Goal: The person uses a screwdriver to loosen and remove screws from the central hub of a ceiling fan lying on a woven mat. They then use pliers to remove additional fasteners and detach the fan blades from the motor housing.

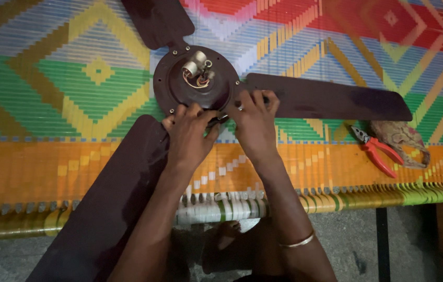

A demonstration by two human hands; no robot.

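We press both hands to the near rim of the ceiling fan motor: left hand and right hand pinch something small between them, too hidden to tell; the right-hand blade runs away rightward.

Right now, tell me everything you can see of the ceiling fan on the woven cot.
The ceiling fan is dark brown and lies flat on the colourful woven cot. Its round motor hub faces up, ringed with small screws, with coloured wires and a pale cylindrical part at the centre. Three long flat blades spread out; one overhangs the cot's near edge. The left hand and right hand both press on the hub's near rim.
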